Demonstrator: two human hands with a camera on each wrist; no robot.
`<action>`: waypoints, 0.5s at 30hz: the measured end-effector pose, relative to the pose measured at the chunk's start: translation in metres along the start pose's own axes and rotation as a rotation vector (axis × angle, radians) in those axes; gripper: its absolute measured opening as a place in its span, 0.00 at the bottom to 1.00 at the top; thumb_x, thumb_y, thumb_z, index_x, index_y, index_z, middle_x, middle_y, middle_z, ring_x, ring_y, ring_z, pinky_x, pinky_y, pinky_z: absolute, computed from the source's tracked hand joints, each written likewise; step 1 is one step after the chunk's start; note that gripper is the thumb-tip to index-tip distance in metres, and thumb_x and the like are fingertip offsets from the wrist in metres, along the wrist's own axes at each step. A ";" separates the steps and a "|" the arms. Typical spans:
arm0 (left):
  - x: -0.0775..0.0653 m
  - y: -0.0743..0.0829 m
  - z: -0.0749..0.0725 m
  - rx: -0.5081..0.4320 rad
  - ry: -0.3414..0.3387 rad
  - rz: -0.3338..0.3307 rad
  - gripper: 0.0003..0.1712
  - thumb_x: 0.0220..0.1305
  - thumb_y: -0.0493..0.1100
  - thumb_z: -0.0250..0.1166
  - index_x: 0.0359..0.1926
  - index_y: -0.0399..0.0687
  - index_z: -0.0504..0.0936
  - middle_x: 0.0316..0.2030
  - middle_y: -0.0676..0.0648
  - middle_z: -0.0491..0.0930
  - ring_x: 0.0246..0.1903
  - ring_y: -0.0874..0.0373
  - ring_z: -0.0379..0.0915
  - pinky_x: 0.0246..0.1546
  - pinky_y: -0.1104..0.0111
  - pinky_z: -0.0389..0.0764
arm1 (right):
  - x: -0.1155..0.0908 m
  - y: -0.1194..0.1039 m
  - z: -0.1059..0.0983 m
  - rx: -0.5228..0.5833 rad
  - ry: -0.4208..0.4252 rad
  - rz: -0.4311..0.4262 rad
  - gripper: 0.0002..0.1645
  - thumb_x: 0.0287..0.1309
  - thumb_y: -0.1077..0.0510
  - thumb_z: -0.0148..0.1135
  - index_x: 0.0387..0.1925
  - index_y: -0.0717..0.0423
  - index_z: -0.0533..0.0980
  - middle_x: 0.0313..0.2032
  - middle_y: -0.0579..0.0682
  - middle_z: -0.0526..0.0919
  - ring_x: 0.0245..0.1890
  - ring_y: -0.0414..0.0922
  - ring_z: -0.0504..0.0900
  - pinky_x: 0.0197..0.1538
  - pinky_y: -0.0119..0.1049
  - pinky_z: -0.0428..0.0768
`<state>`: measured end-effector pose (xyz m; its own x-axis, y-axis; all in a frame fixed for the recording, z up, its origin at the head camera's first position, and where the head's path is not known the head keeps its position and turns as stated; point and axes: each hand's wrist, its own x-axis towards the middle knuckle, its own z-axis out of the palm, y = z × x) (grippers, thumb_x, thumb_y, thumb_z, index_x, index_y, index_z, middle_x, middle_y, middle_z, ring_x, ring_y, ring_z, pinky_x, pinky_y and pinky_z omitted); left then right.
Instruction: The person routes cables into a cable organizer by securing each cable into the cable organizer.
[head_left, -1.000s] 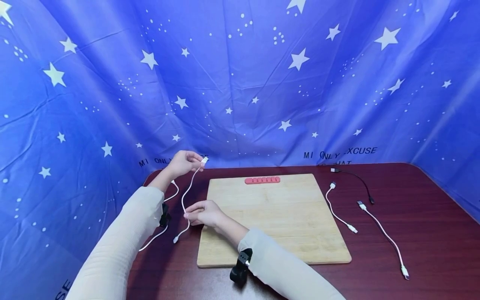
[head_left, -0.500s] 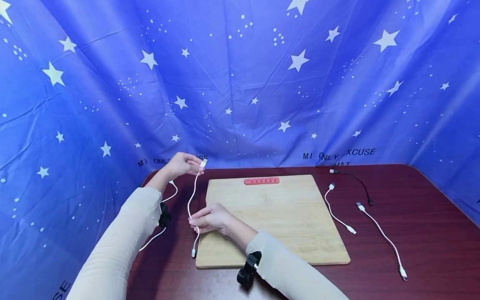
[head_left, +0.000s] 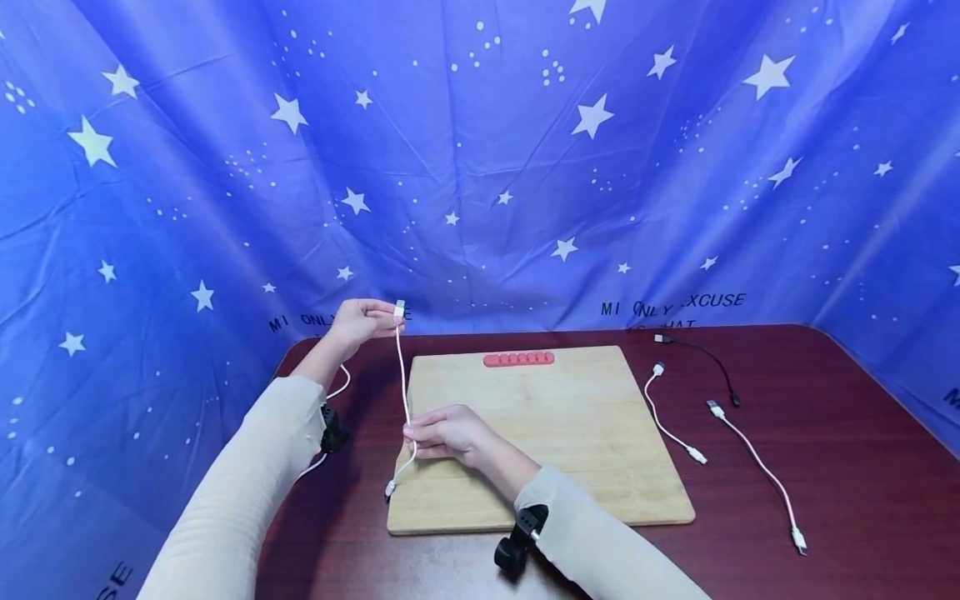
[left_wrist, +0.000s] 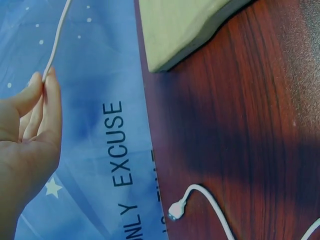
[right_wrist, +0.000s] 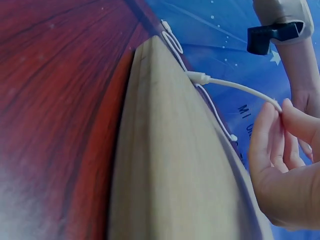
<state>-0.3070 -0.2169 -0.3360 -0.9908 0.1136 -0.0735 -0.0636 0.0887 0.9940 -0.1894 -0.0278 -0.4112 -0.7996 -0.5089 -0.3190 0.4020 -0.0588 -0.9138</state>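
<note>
A white USB cable hangs between my two hands above the left edge of a wooden board. Its USB plug points up where my left hand pinches it between thumb and fingers. Lower down, my right hand pinches the same cable near its other end, and the small connector sticks out past the fingertips. In the left wrist view, the left hand holds the cable at the fingertips. A red cable holder with several slots lies along the board's far edge.
Another white cable lies on the dark red table, partly hidden behind the left forearm. To the board's right are a black cable and two white cables, one shorter and one longer. A blue starry curtain stands behind.
Both hands keep their pinch on the USB cable. My right hand has moved right, over the board, bringing the lower end along; the cable's upper part hangs straighter and its plug now points upright.
</note>
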 end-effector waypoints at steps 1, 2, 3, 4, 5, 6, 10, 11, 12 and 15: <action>0.000 0.000 0.001 -0.021 0.013 0.007 0.20 0.60 0.24 0.60 0.53 0.18 0.69 0.21 0.56 0.84 0.25 0.65 0.83 0.37 0.73 0.86 | 0.000 0.000 -0.001 0.009 0.010 -0.002 0.20 0.59 0.68 0.60 0.52 0.76 0.74 0.22 0.43 0.82 0.25 0.35 0.81 0.37 0.29 0.86; 0.000 0.000 0.002 -0.039 0.029 0.007 0.20 0.60 0.23 0.59 0.53 0.19 0.69 0.21 0.56 0.84 0.25 0.66 0.83 0.36 0.73 0.86 | -0.001 0.001 -0.003 0.023 0.020 -0.004 0.20 0.59 0.68 0.60 0.52 0.77 0.73 0.22 0.42 0.82 0.24 0.34 0.81 0.36 0.28 0.85; 0.000 -0.001 0.003 -0.046 0.041 0.006 0.20 0.60 0.23 0.59 0.53 0.18 0.69 0.20 0.56 0.84 0.24 0.66 0.83 0.36 0.74 0.86 | -0.002 0.001 -0.004 0.038 0.026 -0.006 0.20 0.59 0.68 0.59 0.52 0.77 0.73 0.22 0.42 0.82 0.24 0.34 0.81 0.35 0.27 0.85; 0.000 0.000 0.004 -0.056 0.057 0.001 0.20 0.60 0.24 0.59 0.54 0.19 0.69 0.20 0.57 0.83 0.24 0.66 0.83 0.35 0.75 0.86 | -0.003 0.001 -0.006 0.055 0.032 -0.007 0.20 0.60 0.69 0.59 0.52 0.77 0.72 0.22 0.42 0.82 0.24 0.34 0.81 0.35 0.27 0.85; 0.001 0.000 0.006 -0.062 0.070 -0.007 0.21 0.60 0.24 0.59 0.54 0.19 0.69 0.20 0.57 0.83 0.24 0.67 0.83 0.35 0.75 0.86 | -0.003 0.001 -0.007 0.068 0.034 -0.010 0.20 0.60 0.69 0.59 0.53 0.77 0.72 0.22 0.42 0.82 0.24 0.34 0.81 0.35 0.27 0.84; 0.001 0.000 0.007 -0.064 0.080 -0.019 0.21 0.60 0.24 0.59 0.55 0.19 0.69 0.20 0.56 0.83 0.24 0.67 0.83 0.34 0.75 0.85 | -0.004 0.000 -0.008 0.079 0.035 -0.012 0.20 0.60 0.69 0.58 0.53 0.77 0.72 0.22 0.42 0.82 0.24 0.34 0.81 0.35 0.27 0.84; 0.003 0.000 0.012 -0.080 0.093 -0.095 0.22 0.60 0.23 0.58 0.56 0.19 0.69 0.19 0.54 0.82 0.24 0.66 0.82 0.35 0.75 0.86 | -0.008 -0.001 -0.013 0.104 0.022 -0.006 0.19 0.61 0.69 0.57 0.52 0.76 0.72 0.22 0.42 0.82 0.24 0.34 0.81 0.36 0.27 0.84; 0.004 0.000 0.012 -0.084 0.092 -0.114 0.23 0.60 0.23 0.58 0.56 0.19 0.68 0.19 0.53 0.82 0.24 0.65 0.82 0.36 0.74 0.86 | -0.010 -0.001 -0.014 0.108 0.017 -0.002 0.18 0.61 0.69 0.57 0.52 0.76 0.72 0.22 0.42 0.82 0.25 0.34 0.81 0.37 0.27 0.84; 0.004 0.000 0.013 -0.086 0.087 -0.130 0.23 0.59 0.22 0.58 0.57 0.18 0.67 0.19 0.53 0.82 0.23 0.64 0.82 0.37 0.73 0.86 | -0.011 -0.001 -0.016 0.115 0.014 0.006 0.18 0.61 0.69 0.56 0.52 0.75 0.71 0.22 0.42 0.82 0.25 0.34 0.81 0.37 0.27 0.85; 0.004 -0.001 0.015 -0.096 0.080 -0.164 0.24 0.60 0.21 0.56 0.58 0.18 0.66 0.19 0.52 0.81 0.22 0.63 0.82 0.40 0.71 0.86 | -0.015 -0.002 -0.022 0.127 0.010 0.019 0.18 0.62 0.69 0.56 0.53 0.75 0.71 0.23 0.42 0.83 0.26 0.35 0.81 0.38 0.27 0.85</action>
<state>-0.3094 -0.2014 -0.3382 -0.9723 0.0257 -0.2323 -0.2323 0.0048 0.9726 -0.1876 -0.0009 -0.4100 -0.7951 -0.5027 -0.3393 0.4703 -0.1578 -0.8683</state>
